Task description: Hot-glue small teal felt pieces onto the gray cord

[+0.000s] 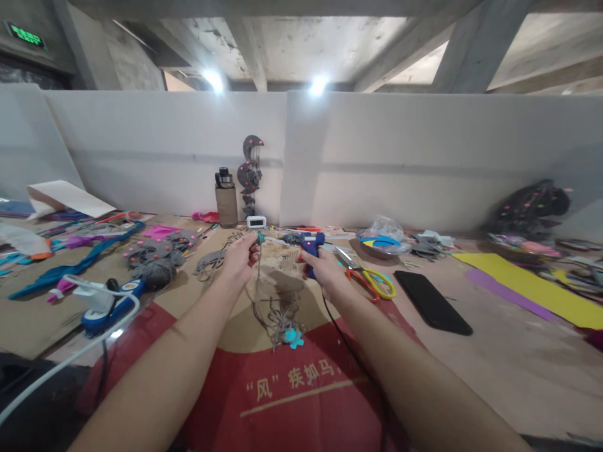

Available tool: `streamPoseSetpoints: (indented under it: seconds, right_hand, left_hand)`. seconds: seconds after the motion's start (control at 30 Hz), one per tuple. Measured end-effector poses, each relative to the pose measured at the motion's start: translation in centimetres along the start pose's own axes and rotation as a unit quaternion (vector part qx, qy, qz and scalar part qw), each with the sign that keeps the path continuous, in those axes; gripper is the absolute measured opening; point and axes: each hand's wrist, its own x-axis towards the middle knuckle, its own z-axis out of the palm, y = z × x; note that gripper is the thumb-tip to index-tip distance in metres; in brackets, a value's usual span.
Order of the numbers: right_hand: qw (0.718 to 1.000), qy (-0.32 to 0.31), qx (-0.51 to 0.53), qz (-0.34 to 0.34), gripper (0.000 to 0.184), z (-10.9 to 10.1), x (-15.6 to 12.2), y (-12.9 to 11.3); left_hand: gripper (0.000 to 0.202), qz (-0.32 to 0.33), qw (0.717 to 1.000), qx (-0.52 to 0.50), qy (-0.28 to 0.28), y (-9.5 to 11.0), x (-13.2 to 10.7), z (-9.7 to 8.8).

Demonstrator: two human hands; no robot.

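My left hand point(241, 258) pinches a small teal piece point(260, 238) at its fingertips. A strand of grey yarn point(257, 282) hangs below it to a loose tangle of grey yarn point(282, 320) on the red and tan sheet. A bright turquoise cut-out shape point(294, 338) lies at the edge of that tangle. My right hand point(326, 271) is wrapped around a blue hot glue gun point(313, 240), its nozzle pointing left toward my left hand. A gap separates nozzle and teal piece. A dark cord point(340, 333) trails from the gun.
Scissors point(372, 281) and a black phone point(432, 301) lie right of my hands. A bottle point(227, 202) and small digital clock point(256, 222) stand behind. At left are a blue power strip point(113, 306), white cable point(61, 358) and grey felt pieces point(157, 251). A white partition point(400, 138) borders the table.
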Motion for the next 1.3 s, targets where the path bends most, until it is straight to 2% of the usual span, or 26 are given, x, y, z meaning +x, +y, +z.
streamPoseSetpoints:
  seconds: [0.13, 0.23, 0.3, 0.37, 0.43, 0.5, 0.53, 0.6, 0.67, 0.77, 0.87, 1.0, 1.17, 1.3]
  right_hand:
    - [0.990, 0.044, -0.134, -0.006, 0.022, -0.5, 0.5, 2.0]
    - [0.949, 0.090, -0.295, -0.057, 0.023, -0.9, 0.1, 2.4]
    - [0.925, 0.125, -0.344, -0.100, 0.024, -1.3, -0.2, 1.8]
    - [0.926, 0.148, -0.320, -0.137, 0.024, -1.6, -0.4, 0.7]
    - [0.951, 0.116, -0.240, -0.156, 0.023, -1.3, -0.7, -0.7]
    - [0.983, 0.069, -0.090, -0.145, 0.017, -0.3, -1.3, -2.1]
    - [0.989, 0.046, 0.006, -0.137, 0.016, 0.3, -1.6, -2.6]
    - [0.978, -0.012, 0.182, -0.105, 0.028, 1.5, -2.3, -3.2]
    - [0.950, -0.056, 0.301, -0.068, 0.038, 2.4, -2.9, -3.6]
    - [0.918, -0.086, 0.386, -0.016, 0.044, 2.8, -3.4, -3.8]
    - [0.922, -0.069, 0.380, 0.002, 0.044, 2.5, -3.3, -4.1]
    - [0.959, -0.030, 0.278, -0.038, 0.033, 1.9, -2.8, -4.0]
    - [0.981, 0.022, 0.151, -0.117, 0.014, 1.1, -2.8, -4.0]
    - [0.984, 0.035, 0.122, -0.127, 0.015, 0.7, -2.9, -4.1]
  left_hand:
    - [0.025, -0.002, 0.998, 0.017, -0.065, -0.3, -0.5, 0.4]
    - [0.027, 0.010, 0.995, 0.039, -0.090, -0.6, -1.0, 0.8]
    - [0.027, 0.018, 0.994, 0.049, -0.098, -0.7, -1.3, 1.1]
    - [0.026, 0.028, 0.993, 0.059, -0.102, -0.8, -1.6, 1.4]
    - [0.024, 0.053, 0.991, 0.079, -0.098, -0.9, -2.0, 1.8]
    - [0.020, 0.103, 0.984, 0.118, -0.087, -0.8, -2.7, 2.2]
    - [0.017, 0.138, 0.976, 0.145, -0.080, -0.7, -3.0, 2.4]
    - [0.014, 0.197, 0.955, 0.210, -0.070, -0.5, -3.8, 2.6]
    - [0.013, 0.235, 0.936, 0.254, -0.060, -0.2, -4.4, 2.8]
    - [0.014, 0.236, 0.939, 0.240, -0.066, 0.0, -4.8, 2.9]
    - [0.015, 0.206, 0.959, 0.181, -0.076, 0.0, -4.7, 3.1]
    - [0.017, 0.144, 0.978, 0.126, -0.087, -0.2, -4.4, 3.2]
    - [0.020, 0.112, 0.982, 0.100, -0.115, -0.5, -4.4, 3.3]
    - [0.021, 0.079, 0.983, 0.093, -0.134, -0.7, -4.4, 3.3]
